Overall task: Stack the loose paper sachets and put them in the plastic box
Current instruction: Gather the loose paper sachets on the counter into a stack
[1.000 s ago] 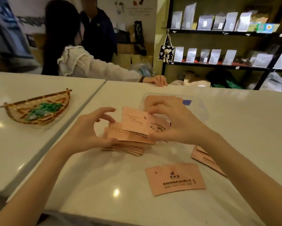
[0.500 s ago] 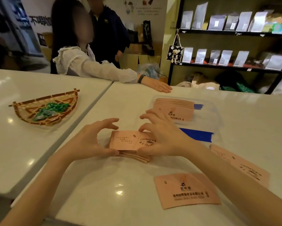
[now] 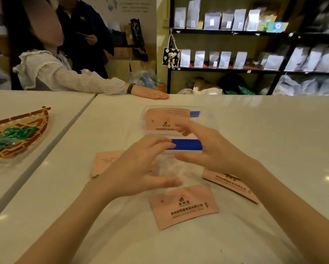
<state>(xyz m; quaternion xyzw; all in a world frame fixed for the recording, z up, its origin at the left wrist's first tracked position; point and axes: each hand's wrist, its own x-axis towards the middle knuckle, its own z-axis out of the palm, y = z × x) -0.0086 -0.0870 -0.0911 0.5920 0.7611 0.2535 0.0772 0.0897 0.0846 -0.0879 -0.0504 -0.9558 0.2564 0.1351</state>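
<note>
A clear plastic box (image 3: 207, 113) sits mid-table with a neat stack of pink paper sachets (image 3: 165, 119) inside and a blue strip (image 3: 188, 144) on its near side. A pile of pink sachets (image 3: 106, 162) lies on the table, partly hidden behind my left hand (image 3: 139, 168). One loose sachet (image 3: 182, 206) lies nearest me, and another (image 3: 228, 182) pokes out beneath my right forearm. My right hand (image 3: 209, 149) hovers just in front of the box. Both hands are blurred, fingers spread, nothing held between them.
A woven basket (image 3: 36, 126) with green wrapped sweets rests on the adjoining table at left. A person's hand (image 3: 150, 94) lies flat on the far table edge. Shelves of pouches (image 3: 226, 60) stand behind the table.
My hands have let go of the sachet pile and shifted right toward the box. The pile now lies by itself at the left.
</note>
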